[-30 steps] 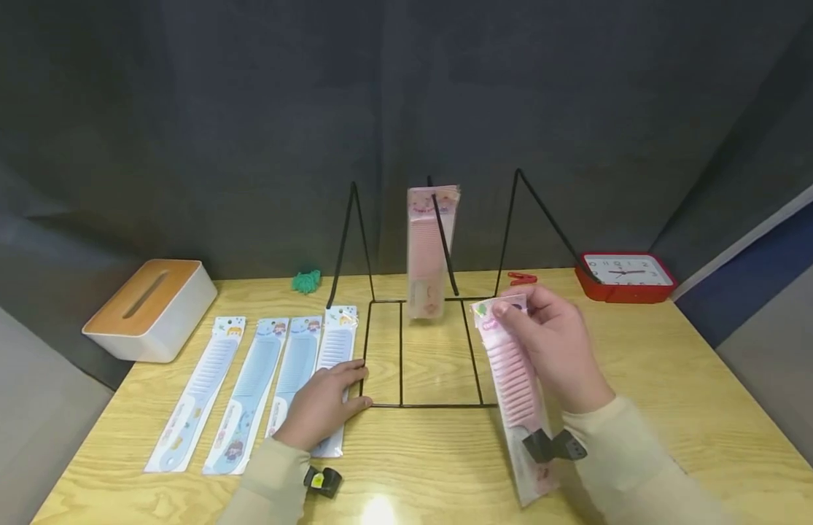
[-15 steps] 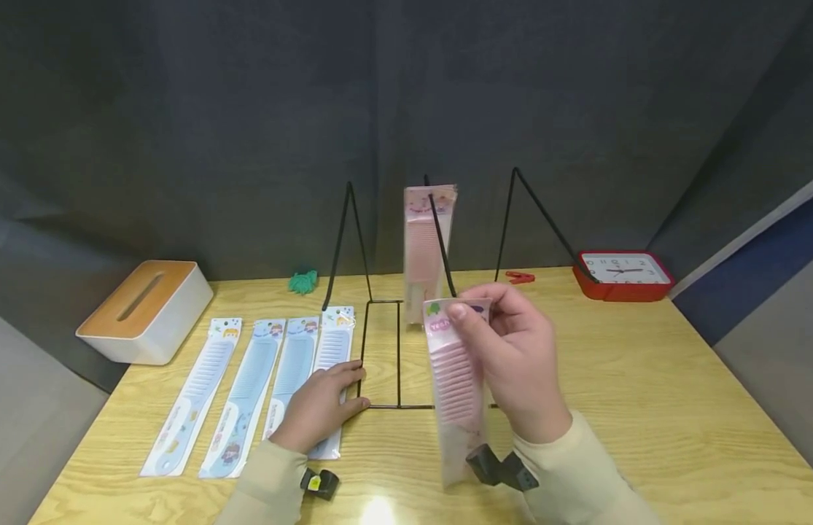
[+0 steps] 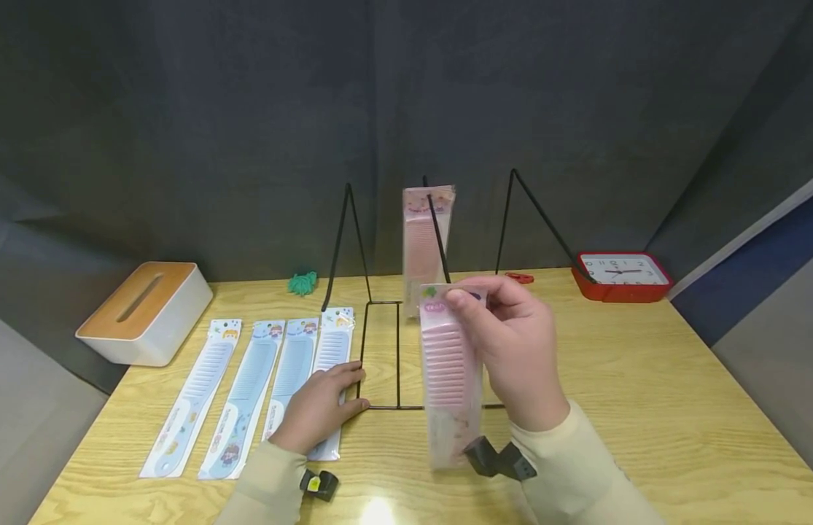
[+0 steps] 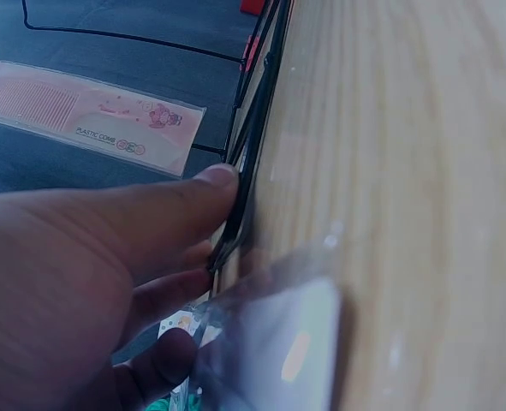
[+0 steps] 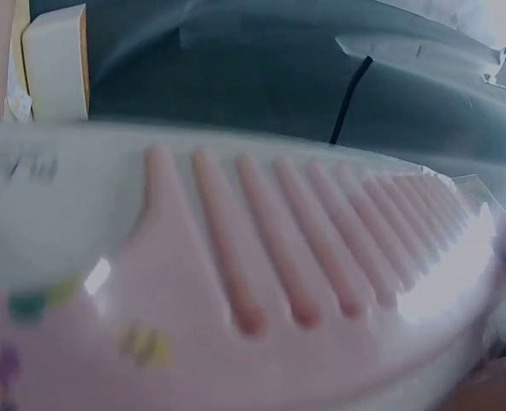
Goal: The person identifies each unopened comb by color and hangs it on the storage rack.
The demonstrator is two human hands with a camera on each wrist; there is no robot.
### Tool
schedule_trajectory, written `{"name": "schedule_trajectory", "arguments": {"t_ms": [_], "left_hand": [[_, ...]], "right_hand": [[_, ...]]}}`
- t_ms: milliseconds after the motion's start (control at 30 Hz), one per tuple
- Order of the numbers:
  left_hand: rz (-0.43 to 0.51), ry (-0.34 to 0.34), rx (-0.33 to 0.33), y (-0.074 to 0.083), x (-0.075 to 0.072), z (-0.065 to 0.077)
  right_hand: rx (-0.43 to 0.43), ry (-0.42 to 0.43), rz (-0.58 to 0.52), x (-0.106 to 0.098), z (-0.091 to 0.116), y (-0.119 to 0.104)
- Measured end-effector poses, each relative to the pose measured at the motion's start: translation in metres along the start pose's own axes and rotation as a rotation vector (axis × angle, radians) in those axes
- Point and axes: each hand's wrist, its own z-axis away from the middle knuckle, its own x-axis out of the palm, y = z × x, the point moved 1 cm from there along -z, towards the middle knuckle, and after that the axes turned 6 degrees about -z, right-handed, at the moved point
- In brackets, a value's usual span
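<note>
My right hand (image 3: 518,350) pinches the top of a pink comb in clear packaging (image 3: 448,372) between thumb and fingers, and the pack hangs upright. Behind it, another packaged pink comb (image 3: 424,240) hangs on the middle hook of a black wire display rack (image 3: 399,364). That comb also shows in the left wrist view. With relaxed fingers, my left hand (image 3: 321,405) touches the front left corner of the rack's base. It lies partly over the nearest packaged blue comb (image 3: 334,346). In the right wrist view, the held comb's teeth (image 5: 253,248) fill the foreground.
Several packaged blue combs, including the outermost comb (image 3: 192,401), lie in a row on the left. A tissue box (image 3: 144,313) stands behind them. Farther back are a green bundle (image 3: 302,283), a red clip (image 3: 520,278) and a red clock (image 3: 621,277). The rack's side hooks (image 3: 544,215) rise high.
My right hand has carried the pink comb left, then slightly up, in front of the rack's middle hook. My left hand stays at the rack's corner.
</note>
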Motion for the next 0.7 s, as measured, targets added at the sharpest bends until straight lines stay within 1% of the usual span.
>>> {"name": "schedule_trajectory", "arguments": {"t_ms": [167,400,600,700], "left_hand": [[-0.005,0.000,0.008,0.000,0.000,0.000],[-0.002,0.001,0.006,0.000,-0.001,0.000],[-0.005,-0.003,0.003,-0.001,0.001,0.000],[-0.003,-0.006,0.001,-0.001,0.000,0.000]], "right_hand": [[0.013,-0.016,-0.006,-0.003,-0.004,0.001],[0.077,-0.045,-0.054,-0.006,-0.005,0.004],[0.118,-0.034,-0.075,-0.007,-0.006,0.010],[0.138,-0.027,-0.063,-0.009,-0.006,0.013]]}}
